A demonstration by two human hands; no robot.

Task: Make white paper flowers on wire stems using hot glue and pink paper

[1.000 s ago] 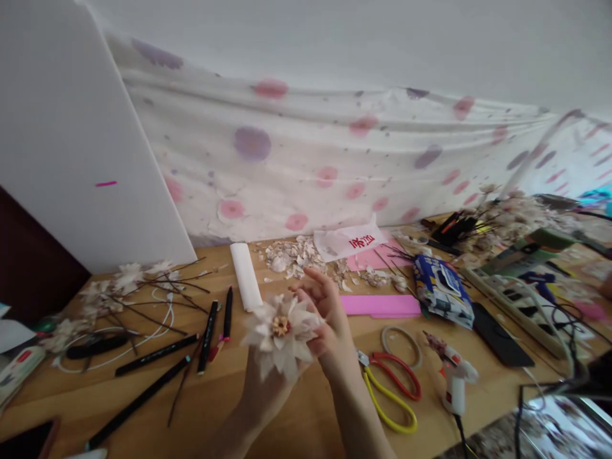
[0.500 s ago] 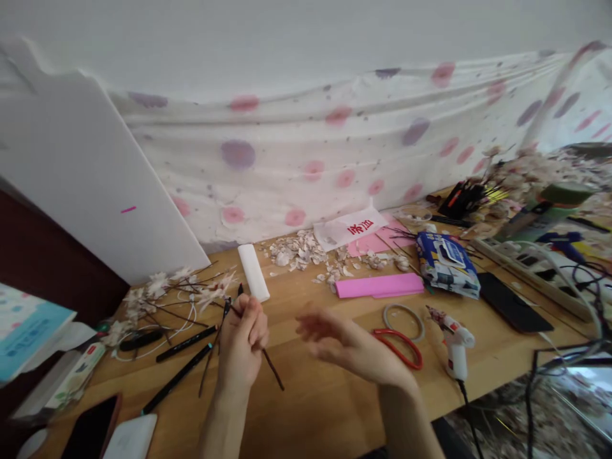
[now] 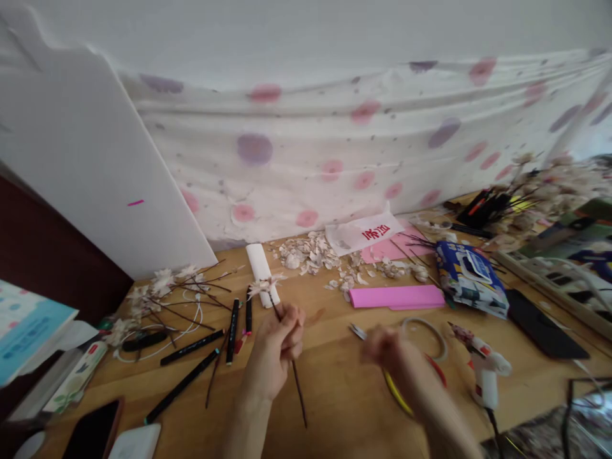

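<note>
Head view: the left hand (image 3: 282, 335) is closed around the dark stem (image 3: 299, 395) of a pale flower (image 3: 264, 285); the stem slants from the flower at the far end to a bare tip at the near end, above the middle of the bench (image 3: 335, 408). The flower overlaps the white strip (image 3: 258, 260) in this view. The right hand (image 3: 385, 350) is motion-blurred and positioned over the cutters (image 3: 396, 397), which have yellow and red handles; whether it grips them cannot be determined. A grey ring (image 3: 445, 344) and a glue gun (image 3: 486, 376) lie to the right of the cutters. A folded pink sheet (image 3: 396, 297) lies beyond the right hand, with loose petals (image 3: 310, 252) farther back and to the left. Black markers (image 3: 233, 331) lie left of the left hand; flowering stems (image 3: 162, 284) lie farther left, near a white board (image 3: 119, 159).
</note>
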